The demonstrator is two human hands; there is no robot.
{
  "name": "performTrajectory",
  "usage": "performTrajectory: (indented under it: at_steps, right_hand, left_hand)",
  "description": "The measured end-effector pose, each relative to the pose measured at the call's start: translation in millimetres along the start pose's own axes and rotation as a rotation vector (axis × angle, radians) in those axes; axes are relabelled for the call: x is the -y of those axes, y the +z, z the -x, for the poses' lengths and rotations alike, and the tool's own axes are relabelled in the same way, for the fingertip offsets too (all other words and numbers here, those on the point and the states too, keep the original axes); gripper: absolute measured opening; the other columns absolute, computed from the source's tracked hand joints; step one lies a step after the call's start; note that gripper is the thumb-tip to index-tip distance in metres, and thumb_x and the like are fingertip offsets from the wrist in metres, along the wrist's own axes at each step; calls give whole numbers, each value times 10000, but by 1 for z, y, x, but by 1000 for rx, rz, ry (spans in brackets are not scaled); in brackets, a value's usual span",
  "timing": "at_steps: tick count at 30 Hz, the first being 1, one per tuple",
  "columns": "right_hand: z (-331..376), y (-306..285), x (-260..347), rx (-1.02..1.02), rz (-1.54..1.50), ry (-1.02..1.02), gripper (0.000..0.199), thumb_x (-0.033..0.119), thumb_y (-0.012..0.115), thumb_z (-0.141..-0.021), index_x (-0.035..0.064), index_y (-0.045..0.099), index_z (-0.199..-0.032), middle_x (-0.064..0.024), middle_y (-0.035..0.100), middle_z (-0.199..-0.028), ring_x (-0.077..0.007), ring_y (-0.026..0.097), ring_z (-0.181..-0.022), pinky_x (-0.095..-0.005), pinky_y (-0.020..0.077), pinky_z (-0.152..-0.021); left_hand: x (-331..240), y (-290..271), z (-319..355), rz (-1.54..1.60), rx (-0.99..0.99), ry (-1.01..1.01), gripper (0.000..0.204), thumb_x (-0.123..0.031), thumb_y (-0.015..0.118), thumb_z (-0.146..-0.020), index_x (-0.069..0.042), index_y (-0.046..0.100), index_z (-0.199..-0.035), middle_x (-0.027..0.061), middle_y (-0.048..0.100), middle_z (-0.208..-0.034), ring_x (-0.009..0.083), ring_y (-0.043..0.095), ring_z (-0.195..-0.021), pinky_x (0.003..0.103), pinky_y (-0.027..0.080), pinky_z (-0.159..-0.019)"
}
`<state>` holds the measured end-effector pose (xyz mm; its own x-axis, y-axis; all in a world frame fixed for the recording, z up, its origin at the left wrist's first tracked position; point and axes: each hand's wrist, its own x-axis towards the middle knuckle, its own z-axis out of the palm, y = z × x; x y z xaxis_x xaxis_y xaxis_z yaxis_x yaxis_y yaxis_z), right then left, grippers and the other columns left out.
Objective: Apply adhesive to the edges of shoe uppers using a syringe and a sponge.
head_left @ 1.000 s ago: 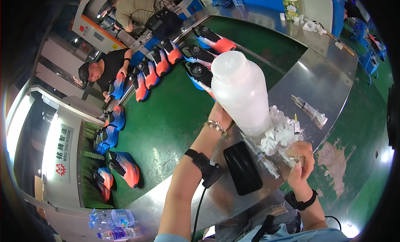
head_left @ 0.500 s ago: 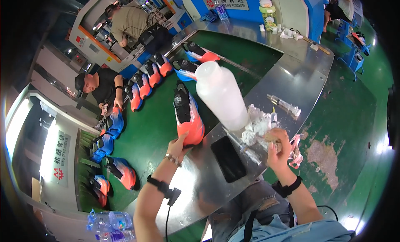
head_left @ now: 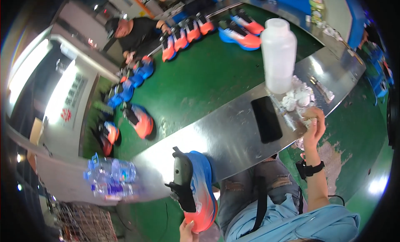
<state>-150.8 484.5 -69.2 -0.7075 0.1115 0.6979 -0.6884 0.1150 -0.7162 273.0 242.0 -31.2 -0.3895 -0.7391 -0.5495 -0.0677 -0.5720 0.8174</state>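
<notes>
Left hand (head_left: 186,233) has the shoe (head_left: 203,185) by the toe, lower middle of the frame, heel end pointing up-frame in front of the tabletop (head_left: 225,138) edge. Left fingers are closed on the toe, thumb on top, other fingertips mostly hidden. One-end hold, so I'd keep the grip firm and the wrist steady; the heel end looks free to swing (long lever). I'd also spread the thumb pressure, since the upper there is probably soft. Best to keep the shoe well apart from the bottle (head_left: 279,61), phone (head_left: 266,120) and syringe (head_left: 323,90), right of centre and upper right.

Right hand (head_left: 314,127), right of centre, is by the white wad (head_left: 296,97). Its fingers are curled in; something pale shows at the tips, too blurred to tell if they grip it.

Shoe look: coral-orange toe fading to bright blue at the heel, black collar and tongue area, dark grey insert filling the opening (small round hole in it). Black bits stick out at its left. Sole mostly hidden.
</notes>
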Motion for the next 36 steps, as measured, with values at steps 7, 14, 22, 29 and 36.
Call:
performTrajectory:
  at_steps: [7,14,22,29,36]
  right_hand:
    - [20,-1,18,-76,-89,160,295,202,366,-938,-10,532,-1057,-99,574,-907,-161,558,-707,-269,443,-648]
    - [19,10,73,2,-291,268,448,387,290,-954,14,497,-1093,-107,563,-869,-177,546,-659,-291,425,-583]
    - [-16,25,184,553,-1355,296,505,525,217,-941,115,508,-991,-159,537,-836,-183,512,-558,-297,515,-480]
    - [-37,38,222,659,-1574,409,281,312,495,-890,77,591,-772,-187,604,-741,-307,598,-445,-342,538,-405]
    - [-32,47,211,741,-1657,388,188,233,499,-889,94,598,-811,-158,587,-744,-303,572,-415,-323,530,-412]
  left_hand:
    - [-22,-23,-4,35,11,392,513,-195,600,-835,91,432,-1227,178,543,-1190,277,547,-1084,410,442,-939]
    - [-106,5,-82,-178,2,1005,419,-260,645,-831,25,515,-1110,122,591,-1052,209,586,-952,352,479,-861]
    - [-169,168,-57,-252,659,1449,737,-241,865,-547,59,508,-1118,181,621,-1026,247,610,-957,352,484,-844]
    - [-175,207,-44,-513,1019,1775,880,-482,815,-583,95,438,-1130,231,583,-1018,327,620,-917,388,514,-786]
    - [-180,208,-48,-567,1050,1758,901,-513,799,-594,98,431,-1144,224,588,-994,314,630,-893,385,512,-795]
